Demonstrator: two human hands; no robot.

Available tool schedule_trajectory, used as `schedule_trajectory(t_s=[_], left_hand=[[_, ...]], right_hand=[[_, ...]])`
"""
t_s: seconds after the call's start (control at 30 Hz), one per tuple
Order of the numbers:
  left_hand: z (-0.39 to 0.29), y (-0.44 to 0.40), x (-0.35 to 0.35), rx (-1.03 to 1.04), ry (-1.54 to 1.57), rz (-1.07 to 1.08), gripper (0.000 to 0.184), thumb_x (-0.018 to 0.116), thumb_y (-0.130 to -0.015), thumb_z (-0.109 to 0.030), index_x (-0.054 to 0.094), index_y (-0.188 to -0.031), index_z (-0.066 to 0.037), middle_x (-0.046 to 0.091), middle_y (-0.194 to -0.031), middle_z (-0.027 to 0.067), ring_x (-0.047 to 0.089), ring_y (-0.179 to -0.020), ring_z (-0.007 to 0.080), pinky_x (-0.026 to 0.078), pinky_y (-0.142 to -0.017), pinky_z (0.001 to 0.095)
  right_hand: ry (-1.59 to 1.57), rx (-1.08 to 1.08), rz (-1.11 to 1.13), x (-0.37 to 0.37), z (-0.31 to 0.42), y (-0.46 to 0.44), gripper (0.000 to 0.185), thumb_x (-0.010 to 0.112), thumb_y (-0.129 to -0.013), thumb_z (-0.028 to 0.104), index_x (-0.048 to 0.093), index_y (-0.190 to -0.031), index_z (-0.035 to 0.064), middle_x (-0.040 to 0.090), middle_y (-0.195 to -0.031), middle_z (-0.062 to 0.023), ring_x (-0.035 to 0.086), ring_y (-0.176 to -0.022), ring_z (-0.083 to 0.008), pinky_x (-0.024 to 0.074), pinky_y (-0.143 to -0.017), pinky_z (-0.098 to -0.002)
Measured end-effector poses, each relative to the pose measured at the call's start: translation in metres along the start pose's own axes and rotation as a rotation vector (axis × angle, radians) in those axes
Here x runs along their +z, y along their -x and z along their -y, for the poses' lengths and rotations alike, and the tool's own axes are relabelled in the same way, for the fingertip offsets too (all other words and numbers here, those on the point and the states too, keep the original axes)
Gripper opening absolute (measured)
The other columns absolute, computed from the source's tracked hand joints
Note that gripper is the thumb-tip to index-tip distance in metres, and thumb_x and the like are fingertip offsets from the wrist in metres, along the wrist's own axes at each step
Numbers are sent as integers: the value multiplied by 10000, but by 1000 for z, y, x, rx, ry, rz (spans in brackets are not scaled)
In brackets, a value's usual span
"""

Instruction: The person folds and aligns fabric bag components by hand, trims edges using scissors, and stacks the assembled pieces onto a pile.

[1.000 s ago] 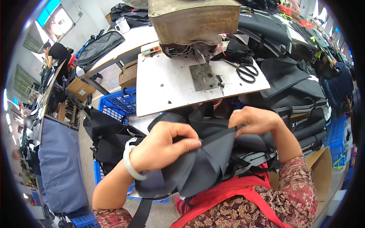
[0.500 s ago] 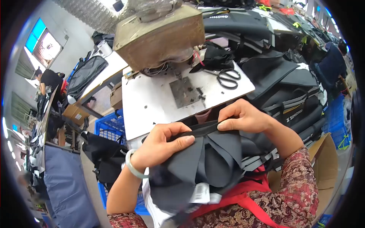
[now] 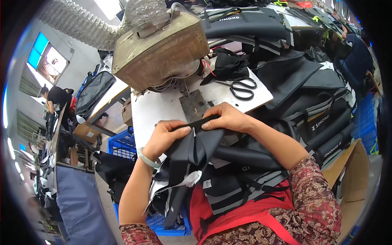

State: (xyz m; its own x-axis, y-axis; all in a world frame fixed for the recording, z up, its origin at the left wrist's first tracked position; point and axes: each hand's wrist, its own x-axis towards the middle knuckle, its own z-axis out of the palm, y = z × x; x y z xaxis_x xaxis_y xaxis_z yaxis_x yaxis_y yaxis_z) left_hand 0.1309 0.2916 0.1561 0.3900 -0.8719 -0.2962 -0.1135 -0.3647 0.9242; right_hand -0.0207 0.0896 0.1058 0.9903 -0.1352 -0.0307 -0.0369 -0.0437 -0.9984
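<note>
My left hand (image 3: 166,136) pinches the top edge of a dark grey fabric piece (image 3: 208,143), thumb on the near side; a pale bangle (image 3: 148,158) circles that wrist. My right hand (image 3: 225,117) pinches the same black edge a short way to the right. From the hands the fabric hangs in folds, with a white flap (image 3: 191,179) below. Beyond it is a metal plate (image 3: 194,105) set in the white machine table (image 3: 145,109). Over the plate stands a machine under a stained metal box (image 3: 159,53).
Black-handled scissors (image 3: 243,87) and a black cloth bundle (image 3: 230,65) lie right of the plate. Black bags marked SIMOND (image 3: 320,122) are piled at the right, near a cardboard box (image 3: 351,179). Blue crates (image 3: 122,145) stand on the left. Other people work farther off.
Both hands have moved forward with the fabric, toward the metal plate, and are closer together. The barcode label on the fabric no longer shows, and a white flap hangs into view.
</note>
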Motion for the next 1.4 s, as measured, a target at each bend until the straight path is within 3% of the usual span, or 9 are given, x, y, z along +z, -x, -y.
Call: schedule_trajectory(t_s=[0.13, 0.23, 0.37, 1.17, 1.4], left_hand=[[1, -21, -3, -13, 140, -89, 218, 689, -895, -133, 701, -1032, 37, 693, -845, 31, 613, -700, 77, 493, -651, 214], [5, -35, 0, -19, 204, -120, 210, 687, -893, -119, 698, -1039, 31, 697, -846, 38, 619, -696, 79, 494, -642, 206], [8, -49, -8, -8, 196, -136, 211, 670, -905, -109, 683, -1052, 42, 702, -871, 54, 638, -712, 87, 508, -657, 204], [15, -71, -17, -42, 281, -174, 232, 634, -915, -95, 675, -1083, 59, 698, -933, 76, 643, -783, 125, 512, -737, 236], [15, -72, -17, -43, 368, -179, 199, 649, -914, -84, 688, -1055, 51, 703, -906, 83, 654, -744, 124, 525, -695, 230]], right_hand=[[-242, 92, -56, -1, 10, -8, 264, 806, -795, 225, 721, -955, 34, 673, -791, -1, 594, -702, -50, 457, -633, -197], [-287, 11, -68, -6, -14, -25, 233, 787, -815, 208, 716, -946, 28, 675, -791, -1, 598, -676, -55, 461, -615, -195], [-277, 35, -108, -12, -16, -33, 171, 751, -827, 132, 714, -948, 16, 682, -799, -12, 605, -690, -67, 468, -631, -207], [-442, 4, -181, -12, -43, -64, 143, 742, -817, 104, 695, -904, 1, 669, -781, -22, 606, -680, -83, 473, -622, -220], [-551, 34, -171, -10, -31, -58, 103, 736, -843, 100, 682, -874, 18, 649, -757, 11, 574, -643, -43, 442, -591, -188]])
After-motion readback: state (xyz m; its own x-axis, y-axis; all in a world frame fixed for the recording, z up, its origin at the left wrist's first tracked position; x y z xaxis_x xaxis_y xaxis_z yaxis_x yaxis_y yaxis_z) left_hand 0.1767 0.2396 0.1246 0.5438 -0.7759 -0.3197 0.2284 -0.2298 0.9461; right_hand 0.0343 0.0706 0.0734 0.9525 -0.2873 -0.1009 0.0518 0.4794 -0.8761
